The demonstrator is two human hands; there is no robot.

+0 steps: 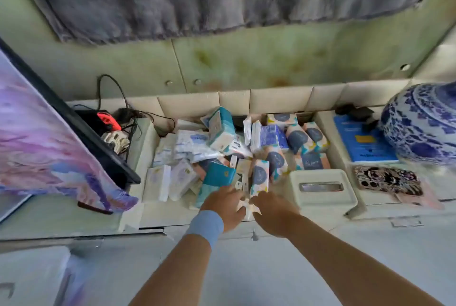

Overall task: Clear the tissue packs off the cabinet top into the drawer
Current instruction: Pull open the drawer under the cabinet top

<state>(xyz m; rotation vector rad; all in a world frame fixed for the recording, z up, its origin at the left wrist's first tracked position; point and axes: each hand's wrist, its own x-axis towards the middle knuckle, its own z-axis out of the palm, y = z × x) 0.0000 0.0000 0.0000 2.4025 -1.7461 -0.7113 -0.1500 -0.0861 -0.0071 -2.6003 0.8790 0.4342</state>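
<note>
Several tissue packs lie jumbled in a heap on the pale cabinet top: a teal one at the back, white ones at the left, patterned navy-and-peach ones at the right. My left hand, with a blue wristband, and my right hand meet at the heap's near edge. Between them they pinch a small white crumpled pack or wrapper; blur hides which fingers hold it. One upright patterned pack stands just behind my hands. No open drawer shows.
A cream tissue box stands right of my hands. Further right are a patterned phone case, a blue booklet and a blue-and-white porcelain vase. At the left, a cloth-draped screen, cables and a power strip.
</note>
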